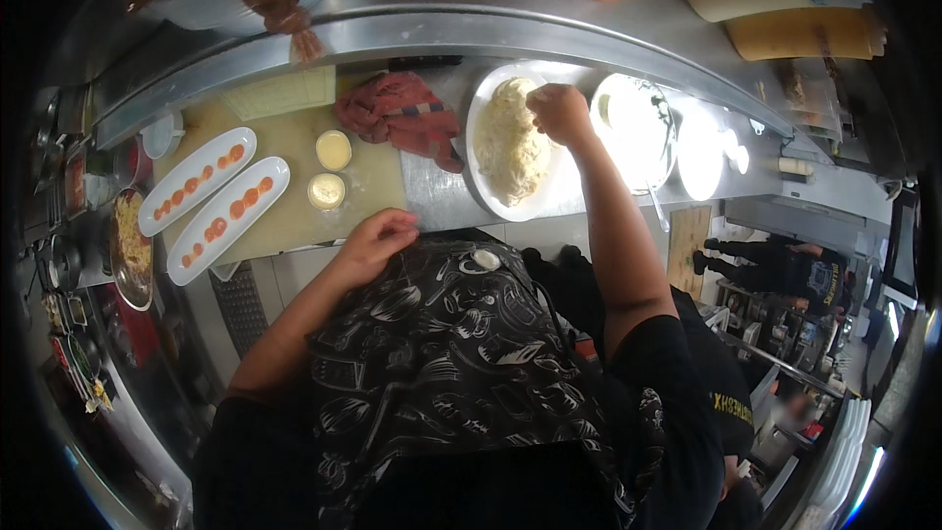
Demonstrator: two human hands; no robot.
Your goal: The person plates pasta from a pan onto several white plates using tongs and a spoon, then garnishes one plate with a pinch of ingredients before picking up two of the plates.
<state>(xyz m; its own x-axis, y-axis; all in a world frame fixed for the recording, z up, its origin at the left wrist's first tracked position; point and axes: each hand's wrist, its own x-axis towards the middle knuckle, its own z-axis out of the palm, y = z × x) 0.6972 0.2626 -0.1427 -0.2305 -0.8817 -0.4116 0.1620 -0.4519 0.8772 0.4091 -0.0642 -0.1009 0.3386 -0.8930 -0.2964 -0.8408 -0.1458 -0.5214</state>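
Note:
My right hand is over the right side of a white oval platter heaped with a pale, stringy food, perhaps noodles or shredded cheese. Its fingers curl downward, and whatever may be between the fingertips is hidden. At the counter's front edge, close to my apron, my left hand hangs with loosely bent fingers and nothing visible in it. Beyond it on the cutting board stand two small cups, one of smooth yellow sauce and one of a paler, lumpy filling.
Two long white dishes carry rows of orange-red round slices. A crumpled red cloth lies beside the platter. To the right, a glare-washed round bowl has a spoon handle jutting out. A steel shelf edge runs overhead. Other people stand at right.

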